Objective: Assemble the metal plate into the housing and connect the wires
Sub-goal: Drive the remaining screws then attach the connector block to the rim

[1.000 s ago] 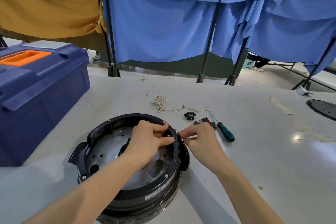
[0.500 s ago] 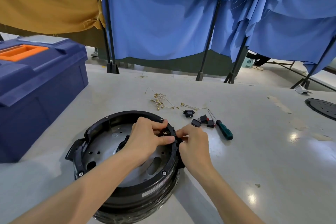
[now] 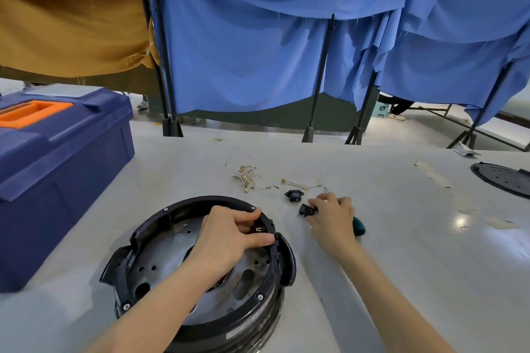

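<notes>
Housing: the round black housing [image 3: 286,258] sits on the table [image 3: 401,266] in the lower centre of the frame, open side up
Metal plate: the metal plate [image 3: 169,246] lies flat inside the housing, grey, with round holes and oval slots showing around the forearm that crosses it
Left hand: the left hand [image 3: 226,241] reaches over the plate to the right part of the rim, fingers curled, thumb and forefinger pinching a small black part [image 3: 258,229] against the inner wall
Small black part: it carries a brass tab; it looks like a connector, though it is too small to be sure
Right hand: the right hand [image 3: 332,218] is off the housing, up and to the right of it, knuckles raised and fingertips closed on a black switch [image 3: 306,210] that rests on the table
Screwdriver: a green-handled screwdriver [image 3: 359,227] lies under that hand, the end of its handle poking out at the wrist side
Socket: a small black socket [image 3: 294,195] sits just up and left of the switch
Wires: a loose bunch of thin wires [image 3: 249,178] with brass ends lies above the housing, mid-frame, with a second strand [image 3: 298,184] to its right
Toolbox: a dark blue toolbox [image 3: 63,157] with an orange handle fills the left edge
Black disc: a black disc [image 3: 504,180] lies at the right edge
Backdrop: blue cloth [image 3: 243,51] hangs across the top, mustard cloth [image 3: 66,23] at upper left
</notes>
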